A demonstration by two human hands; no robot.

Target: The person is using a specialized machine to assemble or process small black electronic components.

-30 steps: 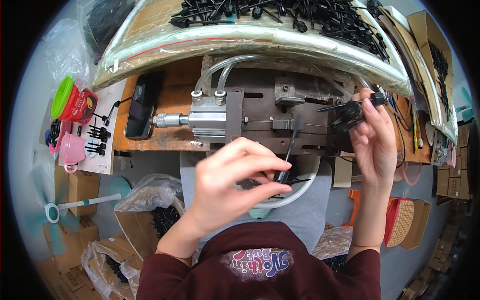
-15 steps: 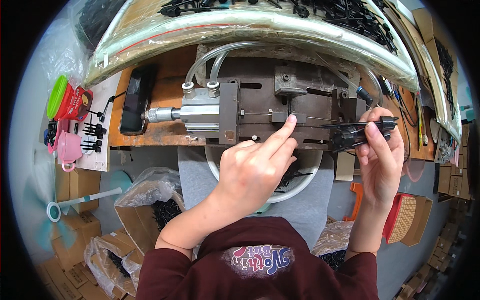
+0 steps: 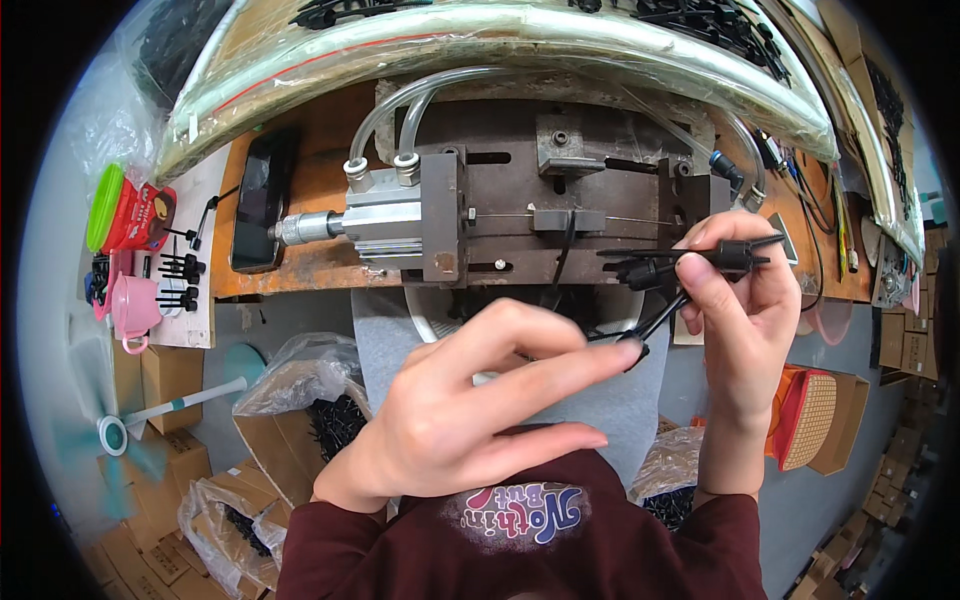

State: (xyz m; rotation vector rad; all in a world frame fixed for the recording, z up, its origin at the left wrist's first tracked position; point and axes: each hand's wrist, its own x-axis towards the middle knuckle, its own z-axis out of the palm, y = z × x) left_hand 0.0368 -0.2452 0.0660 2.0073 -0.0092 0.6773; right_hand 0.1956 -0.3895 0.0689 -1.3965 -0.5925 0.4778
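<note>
My right hand point(image 3: 745, 300) is closed round several slim black plastic parts point(image 3: 735, 257) with thick heads and thin stems, held to the right of a metal fixture point(image 3: 520, 215). My left hand point(image 3: 480, 390) is in front of the fixture, its fingers apart. Its index fingertip meets the head of one black part point(image 3: 660, 320) that slants down from the right hand. Another dark, slim piece point(image 3: 565, 255) crosses the front of the fixture's small middle block point(image 3: 545, 220), its lower end over a white tub point(image 3: 425, 315). A thin rod runs through that block.
A silver air cylinder point(image 3: 385, 225) with clear hoses stands at the fixture's left. Beyond it lie a phone point(image 3: 265, 200) and a pink cup point(image 3: 135, 308). A plastic-wrapped tray point(image 3: 500, 45) of black parts spans the back. A box of black parts point(image 3: 335, 430) stands lower left.
My left hand has come back from the middle block and swung towards the parts in my right hand. The slim dark piece at the block has dropped forward. My view has shifted slightly.
</note>
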